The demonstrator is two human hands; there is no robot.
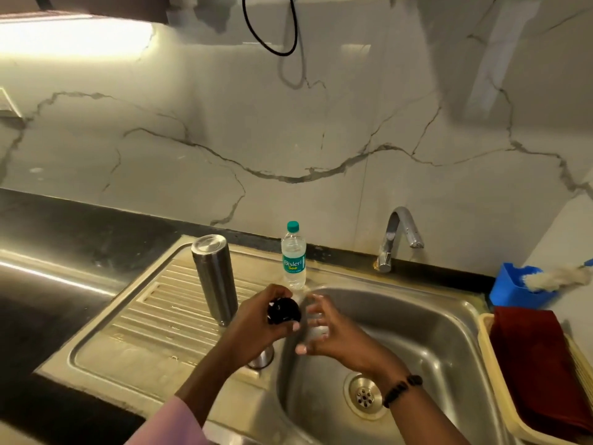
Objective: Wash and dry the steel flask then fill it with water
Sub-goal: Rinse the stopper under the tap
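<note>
Over the sink [433, 316] edge, the left hand [256, 319] grips a black cap [284, 311]; the right hand [324, 329] hovers spread, empty. Upright on the drainboard, the steel flask [214, 277] stands just left, nearer the left hand.

Dim; glare top left, hands [288, 326] blurred, edges warped

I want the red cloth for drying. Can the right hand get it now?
Probably yes. The right hand is open over the sink, holding nothing, and the red cloth lies uncovered in the basket on that side.
</note>
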